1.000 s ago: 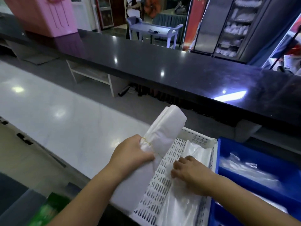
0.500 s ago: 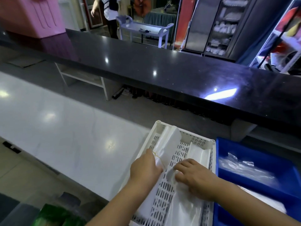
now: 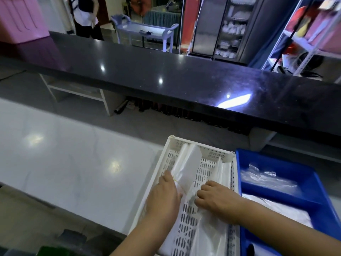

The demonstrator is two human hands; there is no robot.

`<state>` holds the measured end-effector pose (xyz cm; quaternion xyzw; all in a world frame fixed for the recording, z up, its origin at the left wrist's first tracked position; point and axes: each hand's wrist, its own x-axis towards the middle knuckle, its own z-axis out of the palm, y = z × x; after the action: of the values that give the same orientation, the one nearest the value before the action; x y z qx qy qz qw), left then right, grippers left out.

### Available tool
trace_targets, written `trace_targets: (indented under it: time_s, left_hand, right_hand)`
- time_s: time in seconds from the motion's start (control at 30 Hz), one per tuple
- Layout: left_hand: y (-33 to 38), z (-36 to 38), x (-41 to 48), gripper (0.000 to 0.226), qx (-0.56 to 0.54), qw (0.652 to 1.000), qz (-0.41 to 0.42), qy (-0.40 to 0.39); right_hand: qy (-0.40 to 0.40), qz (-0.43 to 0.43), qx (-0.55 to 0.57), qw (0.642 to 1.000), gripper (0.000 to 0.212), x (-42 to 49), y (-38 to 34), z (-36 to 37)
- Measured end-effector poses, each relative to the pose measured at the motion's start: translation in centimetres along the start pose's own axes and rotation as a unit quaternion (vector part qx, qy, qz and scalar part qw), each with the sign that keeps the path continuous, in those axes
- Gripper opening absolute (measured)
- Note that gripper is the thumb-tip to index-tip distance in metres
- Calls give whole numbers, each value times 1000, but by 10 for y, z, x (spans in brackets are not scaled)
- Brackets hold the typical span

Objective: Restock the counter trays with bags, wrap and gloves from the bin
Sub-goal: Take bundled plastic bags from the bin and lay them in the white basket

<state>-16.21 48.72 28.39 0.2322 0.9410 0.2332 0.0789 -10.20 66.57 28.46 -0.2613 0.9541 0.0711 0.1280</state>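
A white perforated tray (image 3: 215,153) sits on the white counter in front of me. A bundle of white plastic bags (image 3: 186,165), tied with a thin yellow rubber band, lies flat in the tray's left side. My left hand (image 3: 164,198) rests on top of this bundle near the band, fingers curled over it. A second stack of clear bags (image 3: 212,230) lies along the tray's right side, and my right hand (image 3: 215,199) presses down on it with bent fingers.
A blue tray (image 3: 311,182) with clear plastic bags (image 3: 265,178) stands right of the white tray. The white counter (image 3: 64,163) stretches left. A raised black counter (image 3: 184,74) runs across behind. A person stands far back left, near a pale cart.
My left hand lowered the tied bag bundle from a raised tilt outside the tray down flat into the tray's left side. My right hand stayed on the right stack.
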Motion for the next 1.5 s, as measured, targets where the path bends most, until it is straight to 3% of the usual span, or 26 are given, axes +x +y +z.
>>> trace_targets:
  time_s: [0.13,0.27,0.6,0.83,0.93,1.1,1.33,1.5]
  left_hand:
    - [-5,4,-4,56,114,992,51,23]
    - [-8,8,-6,41,138,987,85,-2]
    - [-10,14,1,49,53,997,57,3]
    - [-11,32,-2,35,28,995,98,-11]
    - [-18,36,1,54,57,989,133,-21]
    - [-26,46,4,70,145,946,256,-133]
    - [-28,40,12,72,116,939,272,-176]
    - [-23,27,4,51,89,956,252,-122]
  right_hand:
    - [10,3,-3,1000,26,1,-3,-1]
    - [7,4,4,1000,18,-2,-4,2]
    - [30,11,-15,999,23,-12,-7,-3]
    - [64,37,-9,997,19,-28,-5,-5]
    - [65,48,0,997,19,-34,-5,-5]
    - [69,55,-5,996,20,-31,-5,-2]
    - [91,25,-32,995,39,-17,-6,8]
    - [98,56,-5,994,65,-20,2,9]
